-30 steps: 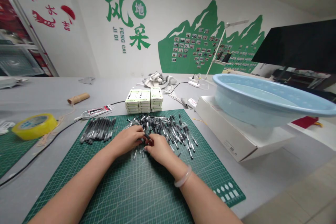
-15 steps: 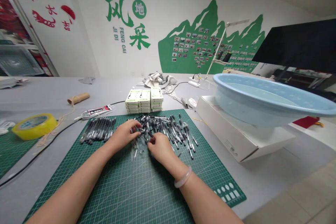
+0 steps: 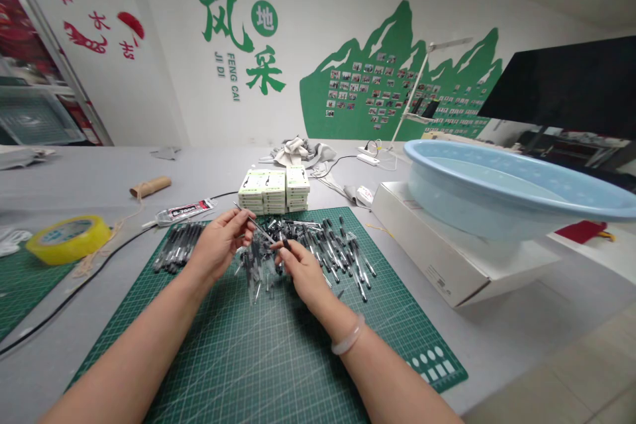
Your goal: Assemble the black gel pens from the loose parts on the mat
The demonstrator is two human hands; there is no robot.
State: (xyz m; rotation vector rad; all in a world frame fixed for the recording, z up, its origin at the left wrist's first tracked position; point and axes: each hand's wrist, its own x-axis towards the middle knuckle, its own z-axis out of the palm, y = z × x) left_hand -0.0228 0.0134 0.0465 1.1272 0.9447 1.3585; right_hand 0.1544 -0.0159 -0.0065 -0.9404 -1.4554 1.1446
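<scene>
My left hand (image 3: 217,244) is raised a little above the green cutting mat (image 3: 258,358) and pinches a thin clear pen part (image 3: 254,222) that slants up to the left. My right hand (image 3: 301,269) is closed on a small dark pen piece (image 3: 284,244) just right of it. Both hands hover over a loose heap of black pens and parts (image 3: 318,245) on the mat. A neat row of assembled black pens (image 3: 179,245) lies at the mat's far left. A pale bangle (image 3: 348,336) sits on my right wrist.
Stacked white-and-green boxes (image 3: 273,190) stand behind the mat. A glue tube (image 3: 181,211), a yellow tape roll (image 3: 67,237) and a black cable (image 3: 59,301) lie to the left. A light-blue basin (image 3: 501,189) rests on a white carton (image 3: 447,252) at the right.
Both hands have lifted from the heap; my left hand has come up and back with a thin clear pen part, and my right hand has risen holding a dark piece.
</scene>
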